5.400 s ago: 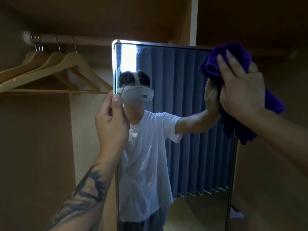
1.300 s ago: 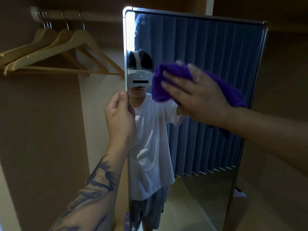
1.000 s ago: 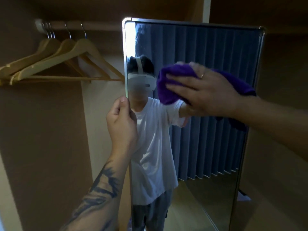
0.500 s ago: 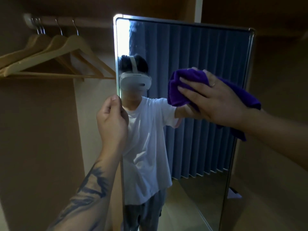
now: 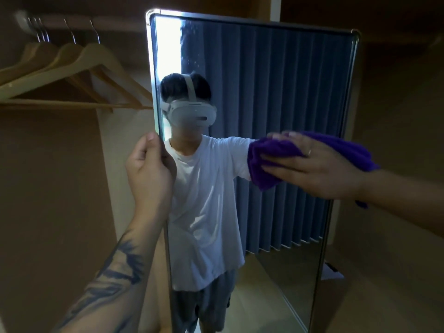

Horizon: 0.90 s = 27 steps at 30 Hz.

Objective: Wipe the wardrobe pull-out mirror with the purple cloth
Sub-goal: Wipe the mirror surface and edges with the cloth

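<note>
One mirror [image 5: 276,92], left hand [image 5: 149,171] gripping its edge — right hand [image 5: 319,169] flat on one purple cloth [image 5: 269,162].

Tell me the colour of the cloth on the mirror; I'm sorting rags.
Purple: the soft purple cloth pressed to the glass, clearest in the head view.

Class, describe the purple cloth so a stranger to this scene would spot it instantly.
Find the tall framed mirror in the wardrobe. At mid-height near its right edge, the right hand presses a bunched purple cloth flat against the glass. It is the only vivid purple thing here.
</note>
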Each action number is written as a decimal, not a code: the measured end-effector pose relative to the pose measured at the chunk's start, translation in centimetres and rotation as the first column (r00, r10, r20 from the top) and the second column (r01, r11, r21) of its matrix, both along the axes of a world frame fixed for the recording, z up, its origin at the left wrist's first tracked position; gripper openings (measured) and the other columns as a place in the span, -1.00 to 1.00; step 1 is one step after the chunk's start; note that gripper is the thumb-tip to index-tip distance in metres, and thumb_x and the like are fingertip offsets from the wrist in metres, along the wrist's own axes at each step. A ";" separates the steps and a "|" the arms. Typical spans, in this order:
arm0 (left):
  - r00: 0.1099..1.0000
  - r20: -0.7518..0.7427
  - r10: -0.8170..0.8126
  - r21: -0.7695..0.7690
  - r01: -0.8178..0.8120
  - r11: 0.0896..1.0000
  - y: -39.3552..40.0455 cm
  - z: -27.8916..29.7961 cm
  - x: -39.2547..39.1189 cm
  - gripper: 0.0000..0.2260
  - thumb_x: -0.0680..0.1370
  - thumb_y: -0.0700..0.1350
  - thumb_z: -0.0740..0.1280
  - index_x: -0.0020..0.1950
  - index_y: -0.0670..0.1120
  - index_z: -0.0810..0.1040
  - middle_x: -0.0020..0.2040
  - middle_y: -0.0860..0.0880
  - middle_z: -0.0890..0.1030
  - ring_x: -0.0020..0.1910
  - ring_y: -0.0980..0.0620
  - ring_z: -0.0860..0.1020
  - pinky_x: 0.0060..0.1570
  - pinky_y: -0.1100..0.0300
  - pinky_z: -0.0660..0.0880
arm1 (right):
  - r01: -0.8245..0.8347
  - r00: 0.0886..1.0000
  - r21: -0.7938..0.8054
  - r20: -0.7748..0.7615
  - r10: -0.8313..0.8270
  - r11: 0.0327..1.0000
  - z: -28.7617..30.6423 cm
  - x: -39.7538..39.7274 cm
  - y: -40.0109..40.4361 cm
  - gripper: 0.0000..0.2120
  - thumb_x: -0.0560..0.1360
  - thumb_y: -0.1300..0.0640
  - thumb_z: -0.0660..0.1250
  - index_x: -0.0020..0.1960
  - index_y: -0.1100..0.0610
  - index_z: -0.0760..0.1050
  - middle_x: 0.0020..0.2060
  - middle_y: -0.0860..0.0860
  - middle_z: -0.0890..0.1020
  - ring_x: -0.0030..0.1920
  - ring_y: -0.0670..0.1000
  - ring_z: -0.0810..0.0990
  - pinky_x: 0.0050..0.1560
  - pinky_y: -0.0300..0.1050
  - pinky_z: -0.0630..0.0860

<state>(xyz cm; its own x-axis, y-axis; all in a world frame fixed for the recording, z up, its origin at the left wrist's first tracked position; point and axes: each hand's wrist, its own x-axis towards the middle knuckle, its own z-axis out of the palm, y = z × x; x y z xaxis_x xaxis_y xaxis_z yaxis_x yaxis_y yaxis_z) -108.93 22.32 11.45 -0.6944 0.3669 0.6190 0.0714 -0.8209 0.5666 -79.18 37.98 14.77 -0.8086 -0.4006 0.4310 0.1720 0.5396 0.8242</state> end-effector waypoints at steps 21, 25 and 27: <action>1.000 -0.002 0.011 -0.014 -0.011 1.000 -0.4 0.0 0.2 -0.67 0.65 0.06 0.29 -0.33 0.07 0.47 -0.40 0.13 0.32 -0.43 0.14 0.26 -0.36 0.18 0.24 | 0.160 0.909 -0.156 -0.362 -0.208 0.975 3.4 2.7 1.2 -0.50 0.69 0.10 0.09 0.61 0.19 0.22 0.57 0.21 0.28 0.58 0.24 0.15 0.56 0.24 0.12; 0.999 -0.028 0.044 -0.052 -0.046 0.998 -0.5 -1.9 0.6 -0.66 0.67 0.09 0.28 -0.29 0.08 0.41 -0.39 0.11 0.29 -0.42 0.12 0.24 -0.45 0.22 0.20 | 0.129 0.861 -0.286 -0.443 -0.250 0.950 -2.3 0.6 -0.3 -0.40 0.67 0.18 0.26 0.64 0.16 0.13 0.61 0.20 0.22 0.58 0.28 0.19 0.50 0.38 0.25; 0.993 -0.074 0.091 -0.081 -0.097 0.992 -0.5 -4.0 0.7 -0.67 0.70 0.08 0.25 -0.26 0.09 0.44 -0.38 0.15 0.36 -0.40 0.18 0.31 -0.43 0.28 0.31 | 0.184 0.915 -0.204 -0.323 -0.243 0.962 -5.3 0.9 -0.1 -0.32 0.54 0.23 0.49 0.59 0.23 0.29 0.58 0.22 0.28 0.55 0.38 0.28 0.43 0.48 0.33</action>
